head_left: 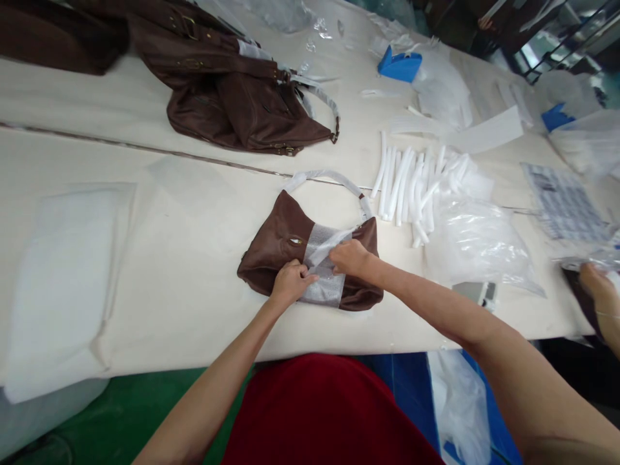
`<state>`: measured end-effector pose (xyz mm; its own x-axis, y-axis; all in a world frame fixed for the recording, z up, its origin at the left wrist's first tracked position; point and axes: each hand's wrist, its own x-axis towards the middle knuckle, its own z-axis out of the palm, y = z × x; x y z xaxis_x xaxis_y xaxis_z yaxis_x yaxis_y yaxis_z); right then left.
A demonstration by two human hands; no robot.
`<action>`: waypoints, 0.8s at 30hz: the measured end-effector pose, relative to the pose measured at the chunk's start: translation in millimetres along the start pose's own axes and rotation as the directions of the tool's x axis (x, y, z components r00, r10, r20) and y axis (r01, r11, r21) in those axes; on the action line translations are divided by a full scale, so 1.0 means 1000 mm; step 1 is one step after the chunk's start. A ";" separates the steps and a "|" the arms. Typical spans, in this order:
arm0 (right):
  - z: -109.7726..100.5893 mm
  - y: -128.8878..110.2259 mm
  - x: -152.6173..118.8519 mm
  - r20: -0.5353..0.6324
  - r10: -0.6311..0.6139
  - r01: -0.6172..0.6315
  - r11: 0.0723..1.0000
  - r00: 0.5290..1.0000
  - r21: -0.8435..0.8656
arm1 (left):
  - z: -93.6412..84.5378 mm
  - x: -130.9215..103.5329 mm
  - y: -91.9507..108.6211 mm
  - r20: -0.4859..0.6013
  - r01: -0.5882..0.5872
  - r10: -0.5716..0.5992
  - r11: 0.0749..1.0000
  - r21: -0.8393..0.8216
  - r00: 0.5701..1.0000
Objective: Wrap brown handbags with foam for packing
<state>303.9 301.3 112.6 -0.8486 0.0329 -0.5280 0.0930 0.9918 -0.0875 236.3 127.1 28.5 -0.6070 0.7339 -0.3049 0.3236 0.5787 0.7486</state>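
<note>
A brown bag (283, 236) lies on its side on the pale counter (184, 271), near the middle and close to the near edge. A see-through white wrap (322, 292) goes across the bag like a wide belt. The bag's strap (332, 175) has white wrap on it too, and it bends up in a curve on the far side.

The left hand (292, 282) is on the near part of the bag, at the left edge of the wrap. Its fingers are bent and its thumb points right over the wrap. I cannot tell if its grip pinches anything. The right hand (351, 257) is on the right part of the wrap. Its grip is closed on the wrap, and a loose fold of it runs between the two hands.

Far to the left is a pile of more brown bags (232, 97). To the right of the strap lie many white tubes (402, 184), side by side and some crossed. Just to the right of them is a heap of clear plastic (484, 242). A blue thing (400, 64) sits farther away. White sheets (62, 278) lie on the left. At the right edge, another person's hand (600, 294) holds something dark.
</note>
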 end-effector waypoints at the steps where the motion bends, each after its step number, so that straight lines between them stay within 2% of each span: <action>1: -0.001 0.003 -0.006 -0.024 0.052 -0.052 0.999 0.998 -0.002 | 0.000 0.000 0.001 0.001 0.005 -0.005 1.000 0.010 1.000; 3: 0.002 0.006 -0.022 -0.143 0.152 -0.148 0.988 0.978 0.037 | -0.001 0.001 0.002 0.004 0.008 -0.008 1.000 0.026 1.000; 5: 0.010 -0.001 -0.036 -0.228 0.171 -0.149 0.983 0.959 0.110 | -0.003 0.002 0.003 0.004 0.007 -0.007 0.999 0.042 1.000; 8: 0.028 -0.026 -0.042 -0.168 0.170 -0.126 0.962 0.971 0.242 | -0.007 0.001 0.005 0.017 0.000 -0.002 0.996 0.090 1.000; 11: 0.041 -0.045 -0.036 -0.102 0.298 -0.249 0.908 0.949 0.338 | -0.013 0.001 0.009 0.017 0.001 -0.004 0.988 0.155 1.000; 13: 0.049 -0.043 -0.041 -0.171 0.345 -0.236 0.857 0.923 0.458 | -0.017 0.006 0.011 0.046 0.020 -0.030 0.977 0.214 0.998; 15: 0.064 -0.029 -0.066 -0.265 0.424 -0.170 0.747 0.866 0.642 | -0.019 0.013 0.013 0.087 0.018 -0.044 0.960 0.279 0.995; 16: 0.073 -0.020 -0.087 -0.281 0.506 -0.149 0.653 0.815 0.742 | -0.020 0.016 0.014 0.104 0.014 -0.048 0.951 0.308 0.993; 17: 0.085 -0.009 -0.112 -0.255 0.619 -0.156 0.530 0.743 0.833 | -0.020 0.019 0.015 0.112 0.014 -0.054 0.943 0.331 0.992; 18: 0.097 0.004 -0.141 -0.190 0.744 -0.173 0.380 0.641 0.909 | -0.021 0.021 0.016 0.117 0.018 -0.063 0.937 0.350 0.991; 19: 0.110 0.017 -0.172 -0.088 0.854 -0.189 0.213 0.512 0.959 | -0.021 0.022 0.017 0.121 0.023 -0.071 0.932 0.361 0.990; 21: 0.136 0.047 -0.232 0.087 0.979 -0.180 -0.053 0.186 0.982 | -0.022 0.023 0.020 0.121 0.046 -0.098 0.927 0.373 0.988; 22: 0.147 0.062 -0.258 0.119 0.990 -0.177 -0.103 0.079 0.979 | -0.022 0.023 0.022 0.116 0.062 -0.114 0.923 0.379 0.987; 23: 0.157 0.077 -0.281 0.141 0.990 -0.173 -0.139 -0.005 0.975 | -0.022 0.023 0.023 0.112 0.077 -0.129 0.919 0.386 0.985; 24: 0.166 0.090 -0.300 0.156 0.986 -0.171 -0.165 -0.062 0.971 | -0.023 0.024 0.025 0.110 0.091 -0.145 0.913 0.397 0.983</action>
<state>653.2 360.2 122.8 0.2256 0.9564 -0.1856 0.6355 -0.2888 -0.7161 213.3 150.8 53.1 -0.5643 0.6766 -0.4730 0.5290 0.7362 0.4221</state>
